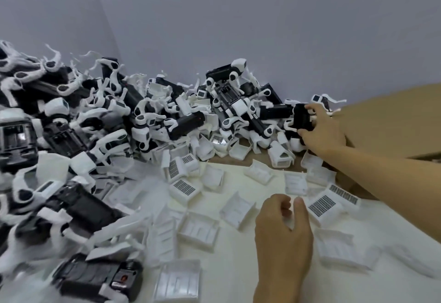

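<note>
A big heap of black-and-white toy robot-dog bodies [181, 121] fills the left and back of the white table [238, 267]. My right hand [322, 133] reaches to the heap's right end and grips a black toy body [301, 117] with white legs. My left hand [284, 233] hovers low over the table near the front, its thumb and fingers curled round a small white plastic cover [287, 218], mostly hidden by the hand.
Several loose white plastic covers [198, 230], some with grid vents [323, 204], lie scattered over the table in front of the heap. A brown cardboard box [386, 111] stands at the right under my right forearm. A grey wall rises behind.
</note>
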Available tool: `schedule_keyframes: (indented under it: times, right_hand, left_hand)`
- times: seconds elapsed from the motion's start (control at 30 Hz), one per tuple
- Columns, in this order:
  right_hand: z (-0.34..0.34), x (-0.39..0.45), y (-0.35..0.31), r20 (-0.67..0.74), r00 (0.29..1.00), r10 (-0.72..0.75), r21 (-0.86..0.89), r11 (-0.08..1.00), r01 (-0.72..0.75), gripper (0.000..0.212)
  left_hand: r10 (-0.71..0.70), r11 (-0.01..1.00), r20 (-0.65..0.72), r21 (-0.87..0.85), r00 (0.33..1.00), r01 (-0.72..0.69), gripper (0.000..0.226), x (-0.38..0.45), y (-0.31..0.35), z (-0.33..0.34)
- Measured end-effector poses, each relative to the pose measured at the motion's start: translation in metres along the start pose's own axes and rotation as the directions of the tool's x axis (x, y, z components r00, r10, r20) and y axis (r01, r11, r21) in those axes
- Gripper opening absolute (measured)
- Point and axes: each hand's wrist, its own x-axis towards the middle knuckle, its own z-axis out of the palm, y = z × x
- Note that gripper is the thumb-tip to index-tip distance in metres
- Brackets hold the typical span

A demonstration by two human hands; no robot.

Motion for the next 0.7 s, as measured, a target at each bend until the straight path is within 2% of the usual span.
schedule_keyframes:
  times: [0.1,0.17,0.23,0.3,0.33,0.4,0.47,0.53,0.6,0.63,0.7]
  right_hand:
    - [-0.013,-0.014,-0.008,-0.06,0.997,0.05,0.372,0.928,-0.025,0.059]
    - [-0.032,-0.032,-0.016,-0.003,1.0,-0.019,0.55,0.835,0.017,0.062]
    - [-0.058,-0.055,-0.023,0.101,0.982,-0.156,0.58,0.812,0.069,0.074]
    - [-0.09,-0.085,-0.025,0.229,0.928,-0.293,0.58,0.807,0.112,0.081]
    - [-0.105,-0.099,-0.027,0.275,0.893,-0.356,0.565,0.811,0.15,0.076]
    - [-0.131,-0.126,-0.028,0.29,0.815,-0.501,0.425,0.831,0.36,0.06]
    - [-0.146,-0.143,-0.023,0.248,0.709,-0.661,0.164,0.75,0.641,0.041]
    - [-0.155,-0.153,-0.015,0.22,0.67,-0.709,0.013,0.689,0.725,0.041]
    - [-0.158,-0.164,-0.007,0.198,0.653,-0.731,-0.045,0.659,0.751,0.052]
    - [-0.158,-0.17,-0.004,0.199,0.643,-0.74,-0.061,0.645,0.761,0.056]
    - [-0.158,-0.183,0.002,0.19,0.631,-0.752,-0.075,0.63,0.773,0.055]
  left_hand:
    - [0.028,0.999,-0.003,-0.046,1.0,-0.028,0.022,0.0,0.003,-0.002]
    - [0.066,0.991,-0.028,-0.119,0.997,-0.069,0.031,-0.001,0.006,-0.003]
    - [0.061,0.974,-0.074,-0.212,0.995,-0.075,0.049,0.001,0.009,-0.004]
    - [0.018,0.943,-0.115,-0.33,0.993,-0.055,0.062,0.001,0.015,-0.007]
    - [0.015,0.93,-0.131,-0.363,0.991,-0.062,0.066,0.0,0.015,-0.008]
    - [0.052,0.933,-0.052,-0.352,0.997,-0.067,0.074,-0.004,0.015,-0.007]
    - [0.061,0.925,0.194,-0.38,0.979,0.018,0.078,-0.009,0.017,-0.003]
    - [0.06,0.877,0.504,-0.438,0.862,0.195,0.097,-0.012,0.021,-0.001]
    - [0.041,0.774,0.648,-0.502,0.76,0.386,0.106,-0.013,0.025,-0.001]
    - [0.033,0.757,0.662,-0.506,0.749,0.414,0.097,-0.014,0.026,-0.001]
    - [0.067,0.794,0.69,-0.474,0.72,0.381,0.051,-0.021,0.026,-0.002]
